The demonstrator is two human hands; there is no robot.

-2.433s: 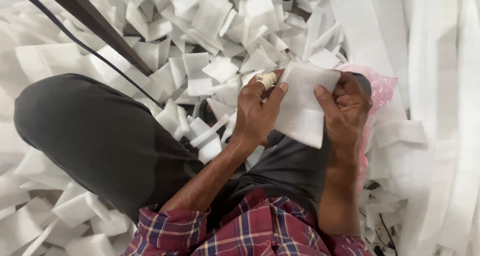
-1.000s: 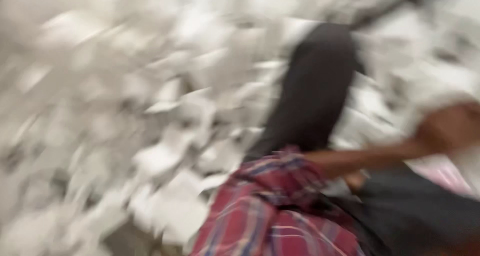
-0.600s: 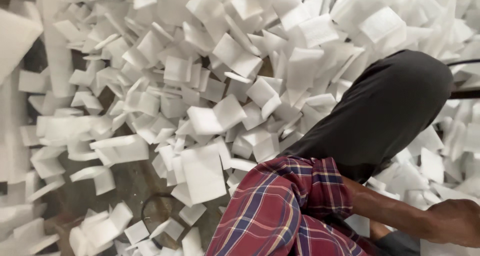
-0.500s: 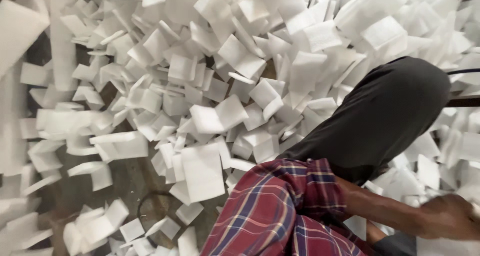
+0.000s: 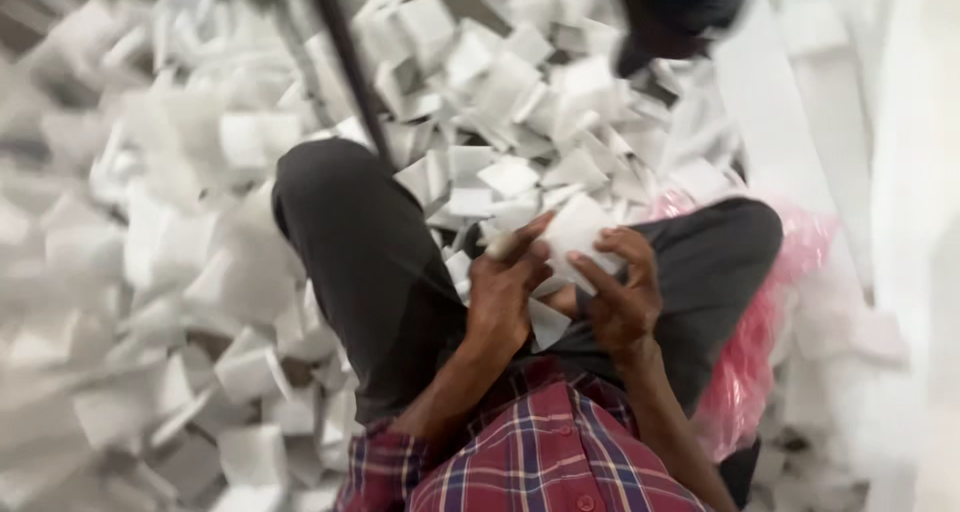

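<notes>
At the bottom of the frame sits the person's red plaid shirt (image 5: 540, 462), both forearms running up from it toward the middle. Just above, the left hand (image 5: 505, 297) and the right hand (image 5: 620, 297) meet over the lap, close together at the centre of the picture. Between them is a white foam sheet (image 5: 580, 234): the right hand's grip is pinched on its right edge, fingers curled over the top, while the left hand's grip is pressed together on its left edge, thumb pointing up. A small pale thing shows at the left thumb, too blurred to tell what it is. A corner of white foam pokes down between the two wrists.

Under the hands lie dark grey trousers (image 5: 370, 272), one knee bent toward the upper left, the other leg stretched to the right. Beside the right leg, at the right of the frame, bunches a pink plastic bag (image 5: 765, 342). Beyond, the floor is heaped with white foam pieces (image 5: 510, 82), and a dark thin bar (image 5: 345, 62) slants down from the top.
</notes>
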